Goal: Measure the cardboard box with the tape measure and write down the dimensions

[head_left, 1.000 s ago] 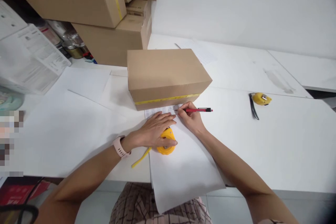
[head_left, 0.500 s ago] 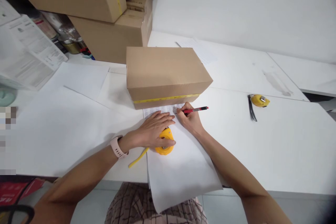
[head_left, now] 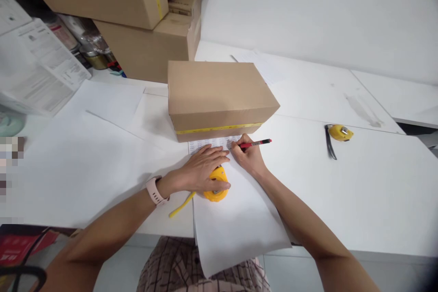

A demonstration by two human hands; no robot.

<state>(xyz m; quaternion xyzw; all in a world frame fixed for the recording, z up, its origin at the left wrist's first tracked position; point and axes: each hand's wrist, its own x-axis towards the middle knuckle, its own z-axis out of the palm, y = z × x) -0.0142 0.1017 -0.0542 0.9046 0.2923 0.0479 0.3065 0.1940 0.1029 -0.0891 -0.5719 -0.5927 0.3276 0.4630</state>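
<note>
My left hand lies with its fingers stretched out over a printed sheet of paper. Its thumb rests across an orange-yellow tape measure, whose yellow strap trails out to the left on the table. Pinched in my right hand is a red pen, its tip close to the rows of print near the top of the sheet. Just beyond both hands stands a closed cardboard box with yellow tape along its near side, covering the sheet's far end.
Larger cardboard boxes are stacked at the back left. A second yellow tape measure with a black strap lies to the right. White sheets cover the table's left side, near a printed paper panel. A white wall rises behind.
The whole view has shifted slightly to the right. Both hands, the pen and the tape measure keep almost the same places relative to the box.
</note>
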